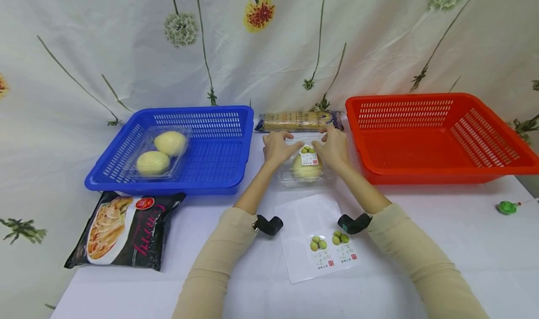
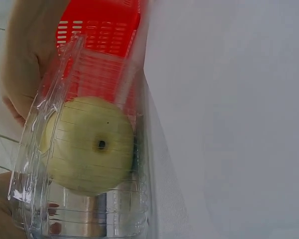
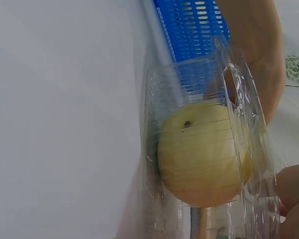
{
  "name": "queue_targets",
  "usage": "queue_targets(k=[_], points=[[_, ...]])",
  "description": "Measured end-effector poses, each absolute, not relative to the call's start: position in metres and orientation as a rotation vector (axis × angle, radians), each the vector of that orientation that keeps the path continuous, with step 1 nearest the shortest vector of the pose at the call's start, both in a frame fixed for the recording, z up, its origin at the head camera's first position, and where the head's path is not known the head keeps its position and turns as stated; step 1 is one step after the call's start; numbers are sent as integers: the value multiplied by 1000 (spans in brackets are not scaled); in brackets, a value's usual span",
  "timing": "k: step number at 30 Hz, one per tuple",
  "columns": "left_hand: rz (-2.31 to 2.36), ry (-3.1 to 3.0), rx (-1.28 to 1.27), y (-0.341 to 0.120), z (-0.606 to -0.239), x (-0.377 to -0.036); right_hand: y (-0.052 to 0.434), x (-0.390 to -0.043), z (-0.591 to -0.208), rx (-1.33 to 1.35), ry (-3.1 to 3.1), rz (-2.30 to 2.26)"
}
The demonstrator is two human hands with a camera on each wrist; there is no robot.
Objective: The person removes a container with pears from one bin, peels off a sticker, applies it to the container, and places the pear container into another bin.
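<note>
In the head view a clear plastic clamshell box (image 1: 290,178) stands at the middle of the table, a pale yellow round fruit (image 1: 307,170) inside it. A white label (image 1: 309,156) with green fruits printed on it lies on the lid. My left hand (image 1: 276,148) is over the box's left side, its thumb tip at the label's upper left edge. From the other side my right hand (image 1: 335,148) reaches over the lid, thumb tip at the label's upper right. Both index fingers extend near the box's far edge. Both wrist views show the fruit (image 2: 92,144) through the ribbed wall.
A label sheet (image 1: 303,244) with two similar labels lies in front. The blue basket (image 1: 168,186) at left holds a clear box of two yellow fruits (image 1: 153,163). A red basket (image 1: 421,171) stands right, a noodle pack (image 1: 301,121) behind, a black food bag (image 1: 147,230) front left.
</note>
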State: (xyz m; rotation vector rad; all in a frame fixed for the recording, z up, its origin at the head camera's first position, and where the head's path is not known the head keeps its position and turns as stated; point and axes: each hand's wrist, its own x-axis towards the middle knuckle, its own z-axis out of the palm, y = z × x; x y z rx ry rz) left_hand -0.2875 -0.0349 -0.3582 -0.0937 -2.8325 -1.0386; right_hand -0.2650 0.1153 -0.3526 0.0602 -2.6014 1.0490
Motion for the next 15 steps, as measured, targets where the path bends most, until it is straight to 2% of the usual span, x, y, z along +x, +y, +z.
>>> queue_targets(k=[8,15], points=[[-954,-2870,-15,-33,-356,-282,126,-226,-360,235,-2322,1075],[-742,-2973,-9,-36,-354,-274,141,-182,-352,203,-2788,1036]])
